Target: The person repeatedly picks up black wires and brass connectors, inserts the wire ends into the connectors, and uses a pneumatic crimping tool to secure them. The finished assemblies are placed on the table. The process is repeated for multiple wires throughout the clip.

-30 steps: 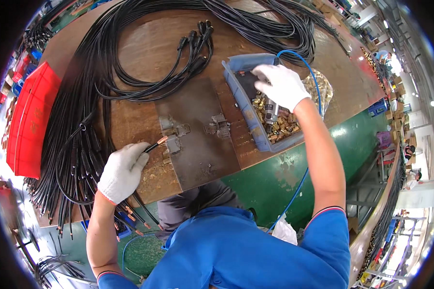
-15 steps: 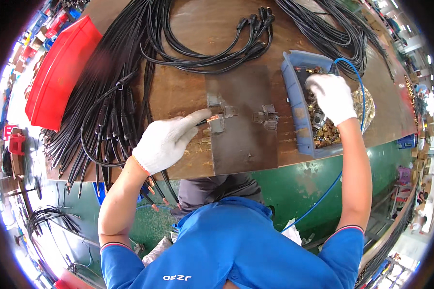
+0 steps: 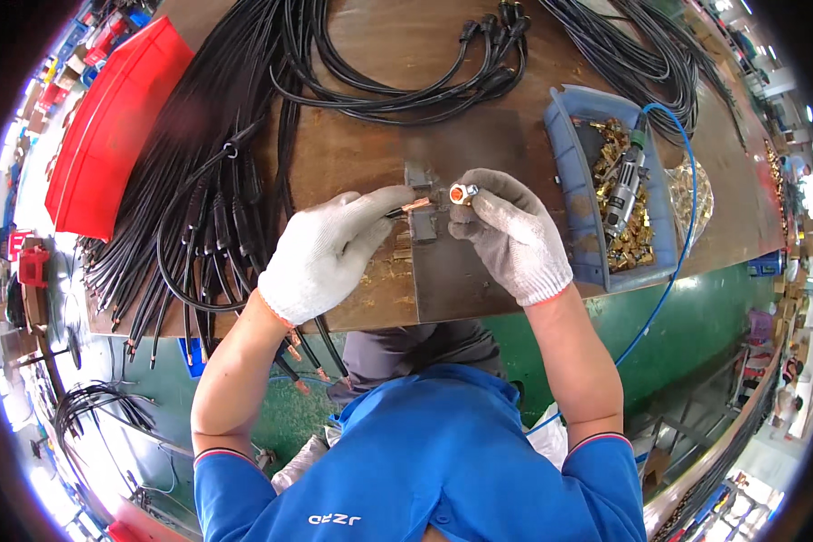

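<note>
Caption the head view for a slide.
Gloved left hand holds a copper-tipped cable toward a small fitting in the right hand.

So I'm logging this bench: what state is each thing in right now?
left hand: gloved, pinching a cable's copper end
right hand: gloved, holding a small connector beside that end
blue tray: open, full of brass parts, power tool lying inside
black cables: loose, spread over the bench
red bin: at the far left
</note>
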Demonstrator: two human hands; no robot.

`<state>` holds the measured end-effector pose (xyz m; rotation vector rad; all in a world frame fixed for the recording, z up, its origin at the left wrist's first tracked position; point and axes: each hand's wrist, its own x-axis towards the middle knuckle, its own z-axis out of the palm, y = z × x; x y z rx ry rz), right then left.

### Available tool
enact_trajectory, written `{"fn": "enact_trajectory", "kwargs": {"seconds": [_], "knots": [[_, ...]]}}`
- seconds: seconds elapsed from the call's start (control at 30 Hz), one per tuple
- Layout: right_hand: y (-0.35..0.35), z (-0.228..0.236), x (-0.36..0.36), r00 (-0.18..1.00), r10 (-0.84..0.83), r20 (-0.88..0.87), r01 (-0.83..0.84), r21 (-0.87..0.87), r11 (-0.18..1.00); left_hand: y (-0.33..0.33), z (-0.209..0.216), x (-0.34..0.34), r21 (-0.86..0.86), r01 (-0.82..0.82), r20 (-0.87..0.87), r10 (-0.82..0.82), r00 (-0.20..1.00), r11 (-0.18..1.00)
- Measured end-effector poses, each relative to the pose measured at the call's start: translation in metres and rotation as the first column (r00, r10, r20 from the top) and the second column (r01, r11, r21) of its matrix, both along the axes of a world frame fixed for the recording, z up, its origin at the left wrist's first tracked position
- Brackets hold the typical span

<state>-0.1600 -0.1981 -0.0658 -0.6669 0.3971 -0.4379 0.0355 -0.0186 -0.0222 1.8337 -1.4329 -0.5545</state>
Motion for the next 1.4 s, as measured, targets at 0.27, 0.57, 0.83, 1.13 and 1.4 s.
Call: {"fn": "enact_trajectory", "kwargs": {"seconds": [0.27, 0.57, 0.83, 1.13, 1.4], "knots": [[0.012, -0.001, 0.010, 0.997, 0.078, 0.028, -0.078, 0.014, 0.997, 0.005, -0.003, -0.003, -0.081, -0.049, 0.051, 0.054, 0.997, 0.996], [0.019, -0.002, 0.012, 0.999, 0.050, -0.017, -0.050, 0.014, 0.999, 0.006, -0.003, -0.006, -0.098, -0.054, 0.180, 0.071, 0.981, 0.994], [0.020, -0.002, 0.012, 0.998, 0.056, 0.002, -0.056, 0.049, 0.997, 0.005, -0.007, -0.005, -0.129, -0.046, 0.209, 0.072, 0.975, 0.991], [0.018, -0.003, 0.010, 0.996, 0.082, 0.019, -0.083, 0.070, 0.994, 0.005, -0.009, -0.007, -0.111, -0.037, 0.255, 0.065, 0.965, 0.993], [0.013, 0.000, 0.007, 0.991, 0.100, -0.086, -0.103, -0.028, 0.994, 0.005, -0.012, -0.006, -0.126, 0.002, 0.364, 0.045, 0.930, 0.992]]}}
